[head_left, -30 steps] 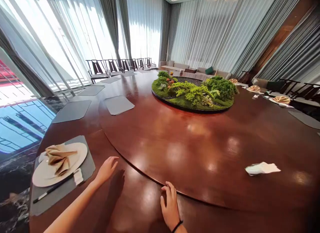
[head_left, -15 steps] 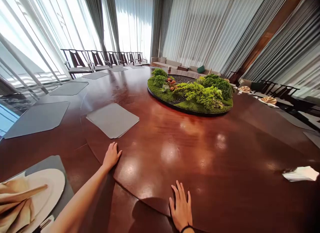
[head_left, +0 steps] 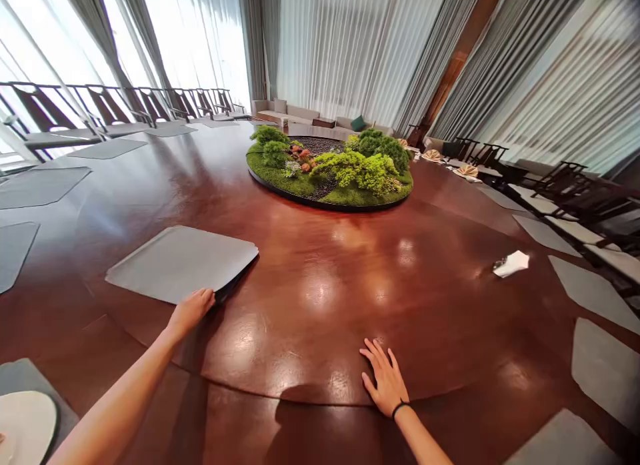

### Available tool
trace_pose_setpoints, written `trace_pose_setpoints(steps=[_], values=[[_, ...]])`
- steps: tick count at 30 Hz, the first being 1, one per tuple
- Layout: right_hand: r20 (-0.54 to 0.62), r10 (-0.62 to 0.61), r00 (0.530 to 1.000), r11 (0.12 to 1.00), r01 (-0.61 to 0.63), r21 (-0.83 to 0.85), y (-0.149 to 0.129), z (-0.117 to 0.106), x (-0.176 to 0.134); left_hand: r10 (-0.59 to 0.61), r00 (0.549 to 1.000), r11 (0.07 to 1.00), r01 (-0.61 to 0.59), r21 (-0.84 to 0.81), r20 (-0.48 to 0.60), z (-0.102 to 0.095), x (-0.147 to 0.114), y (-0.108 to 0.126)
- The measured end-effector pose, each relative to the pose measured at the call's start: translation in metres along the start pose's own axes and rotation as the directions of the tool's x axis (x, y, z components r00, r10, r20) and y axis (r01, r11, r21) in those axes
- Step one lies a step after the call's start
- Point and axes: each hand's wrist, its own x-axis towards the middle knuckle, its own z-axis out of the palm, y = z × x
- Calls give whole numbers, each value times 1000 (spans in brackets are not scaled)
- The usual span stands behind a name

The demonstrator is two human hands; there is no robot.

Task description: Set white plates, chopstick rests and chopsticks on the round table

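My left hand [head_left: 194,310] grips the near corner of a stack of grey placemats [head_left: 183,262], its fingers closed over the edge. The stack's right side is tilted up off the wood, with dark shadow under it. My right hand [head_left: 385,378], with a black band at the wrist, has its fingers spread over the near rim of the round turntable [head_left: 320,345] and holds nothing. How firmly its palm presses on the wood I cannot tell.
A miniature moss garden [head_left: 340,175] stands mid-table. A white folded item [head_left: 511,264] lies to the right. Single placemats [head_left: 605,378] line the table's edge, and a white plate [head_left: 30,422] sits at lower left. Dark chairs [head_left: 107,112] stand along the windows.
My left hand has closed on the near corner of the placemat stack and raised its edge. My right hand stays spread on the table. The view has turned to the right.
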Motion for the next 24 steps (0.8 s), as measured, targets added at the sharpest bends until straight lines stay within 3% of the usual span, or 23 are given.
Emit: trace_pose_setpoints(steps=[3,5,7,9,10,11,12,13,14,15,18,19,20,24], values=[[25,144,989,974,-147,171,-2,-16,1,21,998,995,-16,-99,53,-27,-46,88],[64,330,942,879,-332,341,-23,-20,-5,61,986,970,-23,-243,152,-40,-96,163],[203,380,902,685,-422,594,-58,-15,-24,121,968,946,-45,-322,221,-48,-154,242],[394,309,866,361,-490,793,-99,-2,-61,175,943,911,-46,-411,284,-52,-213,317],[484,280,829,206,-545,813,-117,5,-85,202,930,889,-42,-457,307,-53,-241,349],[563,283,776,104,-609,787,-131,12,-111,225,917,866,-34,-499,328,-53,-268,377],[624,317,714,71,-674,735,-141,18,-138,261,902,836,-33,-548,344,-53,-292,398],[659,369,655,102,-734,672,-147,24,-165,285,893,808,-28,-589,349,-53,-316,412],[659,429,618,180,-773,608,-147,28,-189,292,890,787,-16,-617,349,-52,-338,418],[634,469,615,289,-785,548,-144,32,-212,282,895,775,1,-632,346,-51,-359,418],[559,471,683,580,-717,387,-123,37,-267,54,941,816,151,-557,334,-41,-415,380],[550,456,700,636,-688,350,-116,38,-282,-114,943,834,261,-486,311,-37,-431,359],[547,441,711,672,-666,324,-110,39,-295,-258,918,830,370,-418,301,-31,-445,338],[545,392,741,712,-620,330,-107,40,-333,-467,822,770,559,-308,326,-10,-487,266]])
